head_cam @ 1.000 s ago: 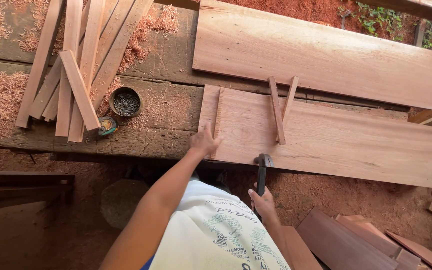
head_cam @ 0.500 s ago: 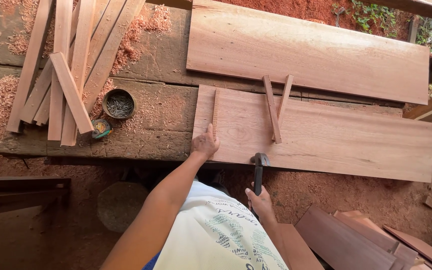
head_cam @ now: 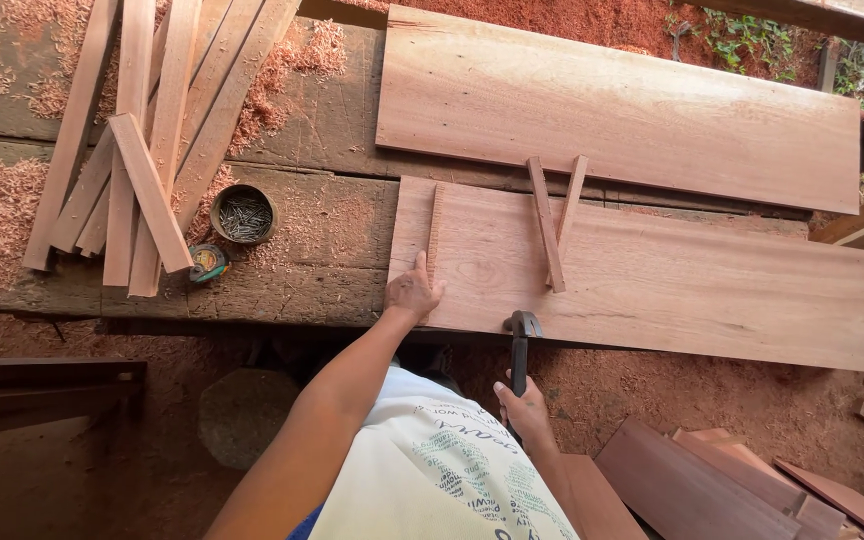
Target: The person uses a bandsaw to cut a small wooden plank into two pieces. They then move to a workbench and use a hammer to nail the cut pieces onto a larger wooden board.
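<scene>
Little has moved since the earlier frame: left hand [head_cam: 413, 291] still presses flat, fingers spread, on the thin wooden strip [head_cam: 434, 232] near the left end of the reddish plank [head_cam: 652, 280]. Right hand [head_cam: 526, 408] grips the dark-headed hammer [head_cam: 521, 345] at the plank's near edge. Two crossed loose wooden strips [head_cam: 554, 220] further along remain unfixed; the round tin of nails [head_cam: 244, 214] sits on the workbench.

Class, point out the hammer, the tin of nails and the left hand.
hammer [head_cam: 522, 328], head view, on its metal head.
tin of nails [head_cam: 243, 213], head view, on the nails inside.
left hand [head_cam: 413, 291], head view, on its back.

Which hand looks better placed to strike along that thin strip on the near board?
The right hand, probably: it grips the hammer, whose head rests at the near board edge. The left hand is pressed beside the thin strip, steadying it.
</scene>
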